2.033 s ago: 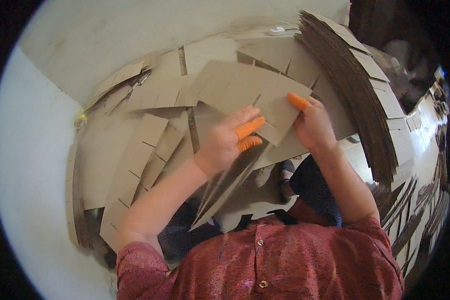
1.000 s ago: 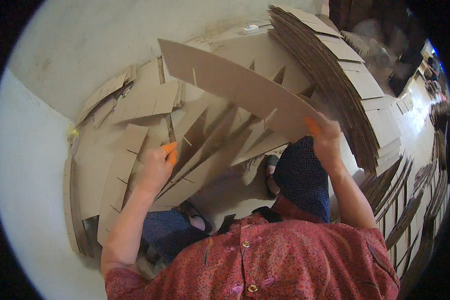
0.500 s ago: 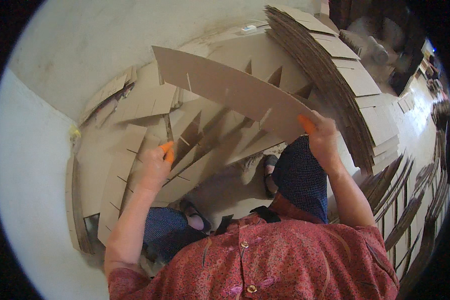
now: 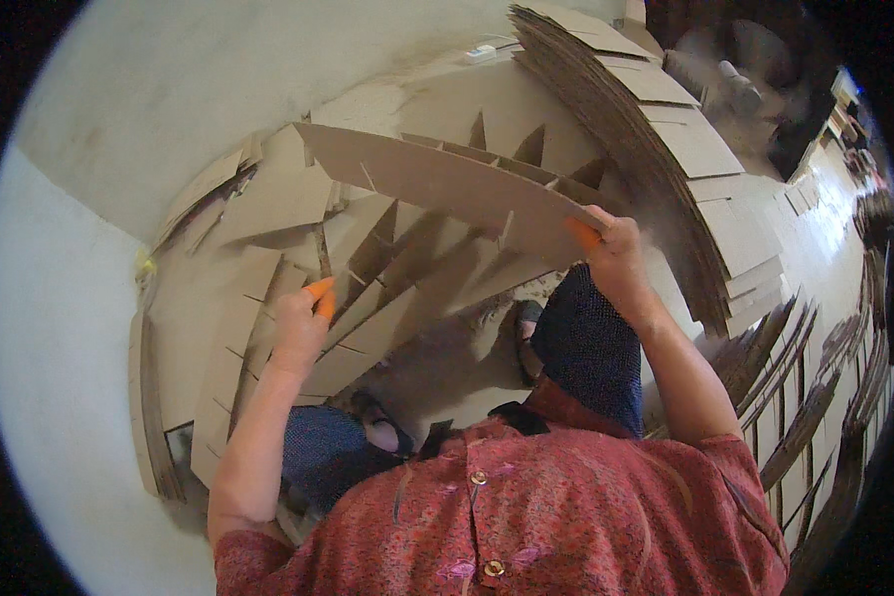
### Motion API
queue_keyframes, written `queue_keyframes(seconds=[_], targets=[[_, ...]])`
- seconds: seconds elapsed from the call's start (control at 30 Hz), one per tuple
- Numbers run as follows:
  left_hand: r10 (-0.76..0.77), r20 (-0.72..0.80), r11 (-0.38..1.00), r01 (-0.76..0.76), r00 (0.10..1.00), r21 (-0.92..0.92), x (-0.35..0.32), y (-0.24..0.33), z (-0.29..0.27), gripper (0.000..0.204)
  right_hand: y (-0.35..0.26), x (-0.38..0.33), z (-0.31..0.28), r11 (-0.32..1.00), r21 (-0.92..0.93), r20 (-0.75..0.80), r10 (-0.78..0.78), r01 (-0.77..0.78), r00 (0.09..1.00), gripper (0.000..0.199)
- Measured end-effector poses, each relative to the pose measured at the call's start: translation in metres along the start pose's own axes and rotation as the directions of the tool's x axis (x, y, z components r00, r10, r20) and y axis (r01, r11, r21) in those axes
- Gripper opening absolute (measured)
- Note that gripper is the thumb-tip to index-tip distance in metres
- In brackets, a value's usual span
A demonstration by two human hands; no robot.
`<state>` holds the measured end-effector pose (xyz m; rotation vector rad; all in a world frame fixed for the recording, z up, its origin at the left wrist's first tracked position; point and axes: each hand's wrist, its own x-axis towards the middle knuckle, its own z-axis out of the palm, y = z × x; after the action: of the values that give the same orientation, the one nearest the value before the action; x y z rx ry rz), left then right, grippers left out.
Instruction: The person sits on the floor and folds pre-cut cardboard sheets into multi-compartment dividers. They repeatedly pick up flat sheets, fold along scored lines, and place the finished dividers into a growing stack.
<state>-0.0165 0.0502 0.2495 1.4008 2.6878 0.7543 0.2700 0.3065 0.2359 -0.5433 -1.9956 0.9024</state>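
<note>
My right hand [image 4: 618, 260], with orange covering on the thumb, is closed on the right end of a long slotted cardboard strip [image 4: 437, 184]. The strip stands on edge across several upright cardboard pieces [image 4: 528, 147], whose tops show behind its upper edge. How far the slots have slid together is hidden. My left hand [image 4: 300, 323], orange on its fingertips too, is pinched at the end of a narrow upright cardboard strip [image 4: 324, 250] lower on the left. More slotted strips [image 4: 372, 253] fan out between my hands.
A long curved stack of slotted cardboard [image 4: 631, 129] lies at the right, with more bundles [image 4: 795, 387] nearer me. Loose cardboard sheets [image 4: 283, 204] lie at the left by the pale wall [image 4: 60, 298]. A white power strip [image 4: 481, 55] sits at the back.
The long strip has come down and nearer, its left end lower, and crosswise pieces now show along its top edge. My right hand shifted slightly left; my left hand barely moved.
</note>
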Motion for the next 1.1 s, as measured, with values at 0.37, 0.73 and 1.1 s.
queue_keyframes(seconds=[0.37,0.73,1.1], targets=[[0.050,-0.189,0.997,-0.059,0.981,-0.041,0.005,-0.021,0.006,0.024,0.017,-0.024,0.010,0.997,-0.008,0.053,0.073,-0.073,0.996,0.015],[0.428,-0.149,0.904,-0.420,0.891,0.084,0.012,0.064,0.005,0.030,0.034,-0.031,0.031,1.000,-0.005,-0.072,-0.029,0.029,0.997,0.015],[0.391,0.293,0.912,-0.324,0.873,-0.250,0.022,0.106,0.055,0.028,0.041,-0.030,0.036,0.999,0.023,-0.056,-0.028,0.029,0.998,0.018]])
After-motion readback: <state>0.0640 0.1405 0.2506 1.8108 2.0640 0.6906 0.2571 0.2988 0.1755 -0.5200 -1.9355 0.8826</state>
